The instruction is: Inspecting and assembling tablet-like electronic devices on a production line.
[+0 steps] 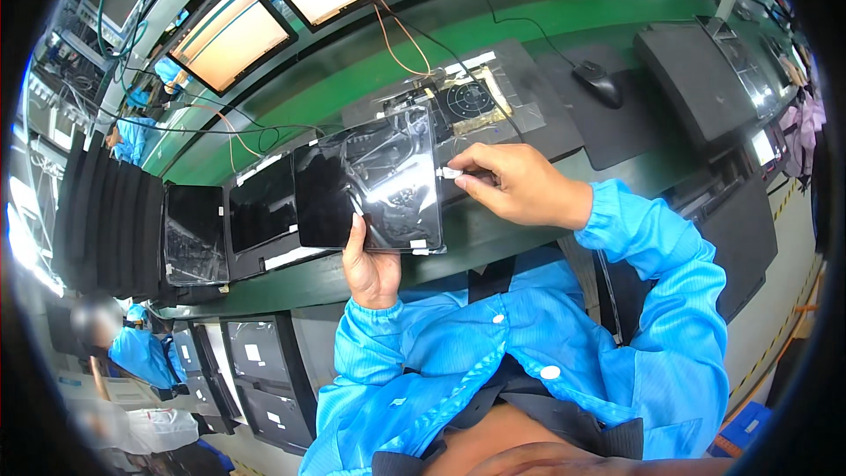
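A flat black tablet [366,185] is seen with a shiny, smooth glass face, and a clear, crinkly plastic film is seen over its right half. A small white tab [449,173] that looks like paper or thin plastic is pinched at 3 o'clock of the tablet. More shiny black tablets [260,207] are laid at 9 o'clock. The belt [529,18] at 12 o'clock is shown as smooth, matt green. A matt black plastic mouse [597,81] is seen at 1 o'clock. The sleeves [670,300] are made of thin, smooth blue cloth.
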`<state>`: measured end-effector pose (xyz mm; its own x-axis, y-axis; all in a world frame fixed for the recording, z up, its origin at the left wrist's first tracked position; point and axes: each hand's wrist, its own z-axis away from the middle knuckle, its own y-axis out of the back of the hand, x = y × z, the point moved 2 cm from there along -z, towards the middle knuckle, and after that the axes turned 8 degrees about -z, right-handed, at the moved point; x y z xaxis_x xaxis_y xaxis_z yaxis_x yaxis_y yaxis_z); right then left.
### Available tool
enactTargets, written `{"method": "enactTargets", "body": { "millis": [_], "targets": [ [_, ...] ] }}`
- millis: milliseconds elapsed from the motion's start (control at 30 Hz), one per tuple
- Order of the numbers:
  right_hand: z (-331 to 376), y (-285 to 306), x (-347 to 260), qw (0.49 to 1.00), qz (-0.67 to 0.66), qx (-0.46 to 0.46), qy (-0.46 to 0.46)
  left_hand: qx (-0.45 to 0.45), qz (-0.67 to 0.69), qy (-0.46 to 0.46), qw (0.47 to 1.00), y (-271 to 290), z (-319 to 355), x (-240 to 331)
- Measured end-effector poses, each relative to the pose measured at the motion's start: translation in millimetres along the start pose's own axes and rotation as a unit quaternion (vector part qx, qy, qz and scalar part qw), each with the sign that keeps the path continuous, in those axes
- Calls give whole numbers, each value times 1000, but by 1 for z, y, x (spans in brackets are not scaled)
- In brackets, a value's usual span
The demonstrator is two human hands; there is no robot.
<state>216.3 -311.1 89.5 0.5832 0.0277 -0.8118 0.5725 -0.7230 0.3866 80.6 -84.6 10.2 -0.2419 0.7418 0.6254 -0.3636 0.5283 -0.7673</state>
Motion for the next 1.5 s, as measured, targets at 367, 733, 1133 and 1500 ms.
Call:
{"method": "enactTargets", "body": {
  "millis": [367,733,1133,1500],
  "targets": [
    [3,21,4,997,22,-78,-7,-12,-93,-14,995,-17,-4,-8],
    [5,52,43,873,-401,120,-250,-99,-40,-20,994,-124,-43,-77],
    [22,93,126,820,-465,115,-314,-170,-799,-381,434,-84,-64,17],
    [21,89,74,947,306,-13,-95,-208,-896,-232,317,-64,-115,23]
  ]
}}
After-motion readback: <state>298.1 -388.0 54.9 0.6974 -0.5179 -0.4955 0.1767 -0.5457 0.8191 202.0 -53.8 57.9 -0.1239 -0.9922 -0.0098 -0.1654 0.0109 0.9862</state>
